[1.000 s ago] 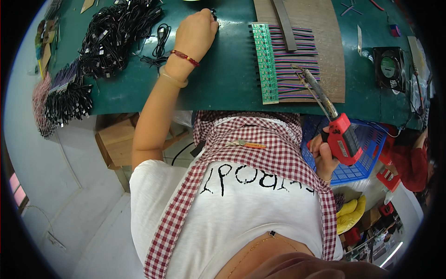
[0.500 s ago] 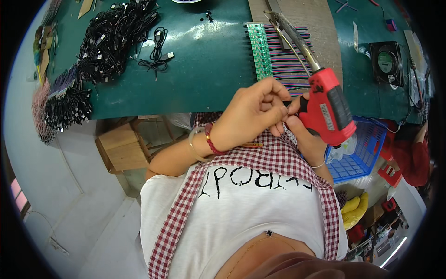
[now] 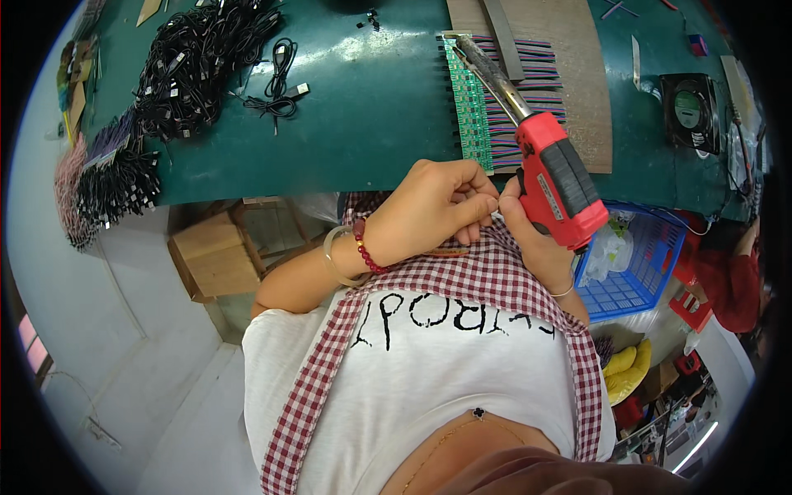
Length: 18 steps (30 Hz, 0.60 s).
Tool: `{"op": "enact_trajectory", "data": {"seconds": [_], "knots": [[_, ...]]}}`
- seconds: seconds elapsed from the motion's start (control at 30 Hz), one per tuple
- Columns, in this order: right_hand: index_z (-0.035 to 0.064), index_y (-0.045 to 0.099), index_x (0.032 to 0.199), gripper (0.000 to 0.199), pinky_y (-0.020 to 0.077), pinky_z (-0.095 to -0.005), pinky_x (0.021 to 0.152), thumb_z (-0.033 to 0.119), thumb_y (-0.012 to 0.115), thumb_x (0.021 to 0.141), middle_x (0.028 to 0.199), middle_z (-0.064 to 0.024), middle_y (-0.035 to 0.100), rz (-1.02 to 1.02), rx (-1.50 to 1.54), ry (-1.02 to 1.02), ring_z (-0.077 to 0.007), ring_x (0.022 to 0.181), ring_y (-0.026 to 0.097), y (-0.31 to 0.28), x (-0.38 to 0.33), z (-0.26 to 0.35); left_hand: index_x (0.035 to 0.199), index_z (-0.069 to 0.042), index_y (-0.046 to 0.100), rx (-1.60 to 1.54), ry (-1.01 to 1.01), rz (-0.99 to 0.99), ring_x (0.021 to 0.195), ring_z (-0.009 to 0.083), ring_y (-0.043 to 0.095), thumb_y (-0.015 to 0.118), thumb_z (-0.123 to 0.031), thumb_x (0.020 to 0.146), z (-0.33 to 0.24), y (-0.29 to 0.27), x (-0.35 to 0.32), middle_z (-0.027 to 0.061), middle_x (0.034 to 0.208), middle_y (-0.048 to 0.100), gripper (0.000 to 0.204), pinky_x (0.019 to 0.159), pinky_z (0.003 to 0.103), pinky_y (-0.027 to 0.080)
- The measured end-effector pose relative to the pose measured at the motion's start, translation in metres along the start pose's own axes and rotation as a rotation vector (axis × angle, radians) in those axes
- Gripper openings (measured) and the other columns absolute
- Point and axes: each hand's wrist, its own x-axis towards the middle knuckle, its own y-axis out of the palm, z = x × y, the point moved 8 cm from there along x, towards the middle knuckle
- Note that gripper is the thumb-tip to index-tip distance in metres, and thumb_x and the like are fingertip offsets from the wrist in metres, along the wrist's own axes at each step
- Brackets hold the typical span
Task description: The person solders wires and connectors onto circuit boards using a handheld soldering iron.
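Our right hand [image 3: 538, 246] closes round a soldering gun [image 3: 563, 175]; our left hand [image 3: 431, 205] pinches closed, contents unclear; circuit boards [image 3: 472, 124] lie at twelve o'clock.

An electronics assembly workshop: a red soldering gun [image 3: 551, 161] right of centre, green circuit boards [image 3: 472, 115] at upper centre, heaped black USB cables [image 3: 186, 70] at upper left, on one green surface [image 3: 363, 107].

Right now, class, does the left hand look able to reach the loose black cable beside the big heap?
Probably yes: nothing seems to stand on the green tabletop between the left hand and the black cable, though that hand, pinched close to the right hand, may be occupied.
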Motion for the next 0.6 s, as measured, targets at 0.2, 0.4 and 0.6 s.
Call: {"op": "enact_trajectory", "data": {"seconds": [0.2, 0.4, 0.6], "knots": [[0.0019, 0.055, 0.095, 0.020, 0.0440, -0.0244, 0.062, -0.001, 0.065, 0.079, 0.081, -0.0028, 0.057, 0.047, -0.133, -0.102, -0.0073, 0.072, 0.053, 0.002, -0.001, -0.004, 0.092, 0.006, 0.056, 0.047, -0.003, -0.019, 0.059, 0.0070, 0.059, 0.056, -0.007, 0.088, 0.008, 0.002, -0.005, 0.0069, 0.073, 0.064, 0.013, 0.053, 0.020, 0.050], [-0.0030, 0.055, 0.103, 0.021, 0.0465, -0.0261, 0.065, -0.001, 0.058, 0.083, 0.080, -0.0050, 0.058, 0.056, 0.015, 0.005, -0.0122, 0.072, 0.057, -0.004, -0.006, -0.003, 0.083, 0.003, 0.054, -0.082, -0.087, -0.088, 0.052, 0.0062, 0.054, 0.057, -0.005, 0.086, 0.023, -0.022, 0.000, 0.0050, 0.066, 0.060, 0.009, 0.046, 0.019, 0.042], [-0.0047, 0.043, 0.125, 0.042, 0.0433, -0.0264, 0.057, 0.009, 0.053, 0.087, 0.070, -0.0097, 0.055, -0.045, 0.115, 0.000, -0.0135, 0.057, 0.049, -0.050, -0.041, -0.037, 0.079, 0.001, 0.055, 0.046, -0.137, -0.024, 0.052, 0.0058, 0.054, 0.057, -0.013, 0.086, 0.028, -0.049, 0.022, 0.0050, 0.065, 0.060, 0.016, 0.045, 0.018, 0.040]]}}
